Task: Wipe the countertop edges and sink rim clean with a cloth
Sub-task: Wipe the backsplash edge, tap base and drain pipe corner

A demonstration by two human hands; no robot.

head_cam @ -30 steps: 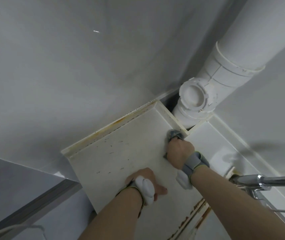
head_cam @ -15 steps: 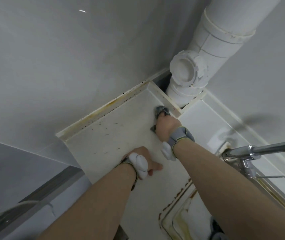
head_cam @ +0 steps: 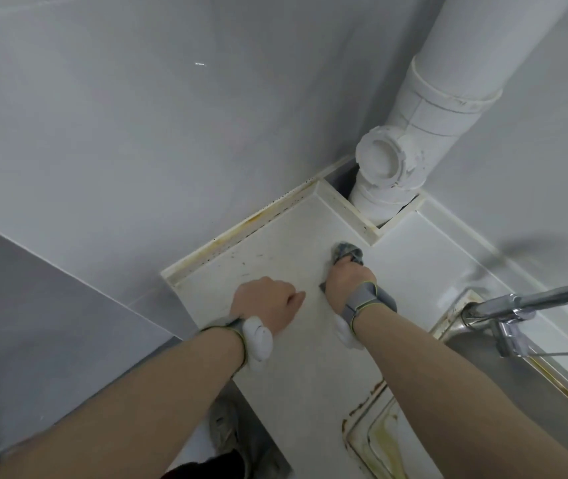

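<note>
Compared with half a second ago, the left hand [head_cam: 266, 302] is lying further out on the white counter [head_cam: 303, 368], its wrist no longer tucked under, while the right hand [head_cam: 348, 280] is still pressing the cloth [head_cam: 346, 251] at nearly the same spot by the notch around the pipe [head_cam: 424, 133].

The cloth is a small, bunched, grey-blue wad, lying on the counter near its back corner, just short of the raised, yellow-stained edge strip [head_cam: 241, 224]. Dark specks and scuffs are showing on the counter surface to its left.

The right hand's fingers are curling around the cloth and holding it down, knuckles upward, forearm reaching in from the lower right. The left hand is resting palm-down on the counter, fingers loosely bent and holding nothing, thumb pointing toward the right hand. Both wrists are wearing bands with white pods. A chrome tap [head_cam: 524, 305] is reaching over the sink rim [head_cam: 362, 433], which is rust-marked.
</note>
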